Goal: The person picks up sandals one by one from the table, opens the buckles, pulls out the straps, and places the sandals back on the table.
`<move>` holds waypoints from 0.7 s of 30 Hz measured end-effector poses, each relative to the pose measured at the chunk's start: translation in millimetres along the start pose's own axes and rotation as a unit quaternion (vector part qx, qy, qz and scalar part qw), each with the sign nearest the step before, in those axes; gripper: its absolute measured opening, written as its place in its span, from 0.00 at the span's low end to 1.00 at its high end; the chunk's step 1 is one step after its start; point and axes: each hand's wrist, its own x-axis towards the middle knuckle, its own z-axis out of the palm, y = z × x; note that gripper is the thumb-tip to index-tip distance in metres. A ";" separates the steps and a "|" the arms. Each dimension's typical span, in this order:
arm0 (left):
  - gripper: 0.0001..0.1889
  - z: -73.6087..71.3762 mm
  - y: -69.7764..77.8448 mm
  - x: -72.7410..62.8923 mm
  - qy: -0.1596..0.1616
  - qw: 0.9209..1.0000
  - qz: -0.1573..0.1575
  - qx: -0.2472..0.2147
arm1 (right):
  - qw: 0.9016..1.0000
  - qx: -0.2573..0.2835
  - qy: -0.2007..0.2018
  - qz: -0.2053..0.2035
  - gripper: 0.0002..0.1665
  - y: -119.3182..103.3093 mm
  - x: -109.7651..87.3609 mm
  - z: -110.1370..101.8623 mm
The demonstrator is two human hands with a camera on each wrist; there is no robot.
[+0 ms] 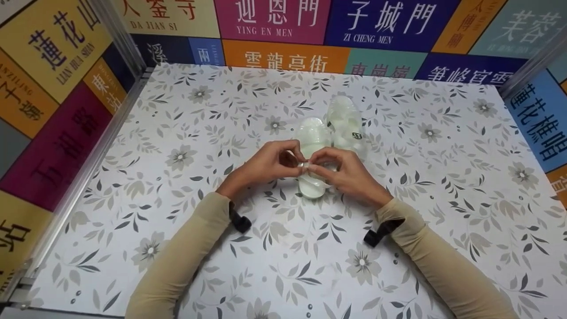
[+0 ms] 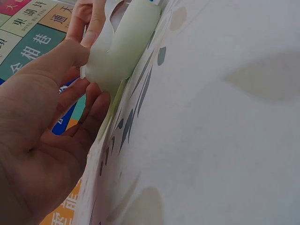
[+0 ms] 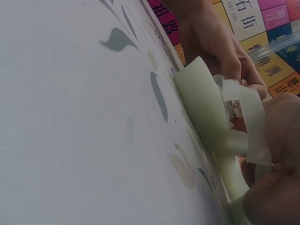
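Two pale green, translucent sandals lie near the middle of the table. Both hands meet over the nearer sandal (image 1: 312,190), whose toe points away from me. Its thin ankle strap (image 3: 255,126) is pinched between the thumb and fingertips of my right hand (image 1: 347,173). From the other side, my left hand (image 1: 270,161) pinches the strap's other part with thumb and fingers. A small metal buckle (image 3: 235,108) shows between the hands in the right wrist view. The second sandal (image 1: 343,110) rests just beyond, to the right, with a dark oval mark on it.
A white table (image 1: 199,274) with a grey leaf and flower print lies under everything. Panels of coloured signs (image 1: 283,55) stand along its back and sides, with metal frame posts (image 1: 126,40) at the corners. Each wrist wears a black strap-on camera (image 1: 241,222).
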 end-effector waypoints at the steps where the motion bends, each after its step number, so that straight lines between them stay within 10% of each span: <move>1: 0.07 0.2 0.4 0.0 0.001 1.000 0.000 -0.001 | 1.000 0.002 -0.001 0.003 0.12 -0.4 -0.1 -0.1; 21: 0.08 5.1 6.6 2.2 0.023 0.998 -0.013 0.049 | 1.000 0.009 -0.012 0.016 0.13 -1.7 1.1 -3.8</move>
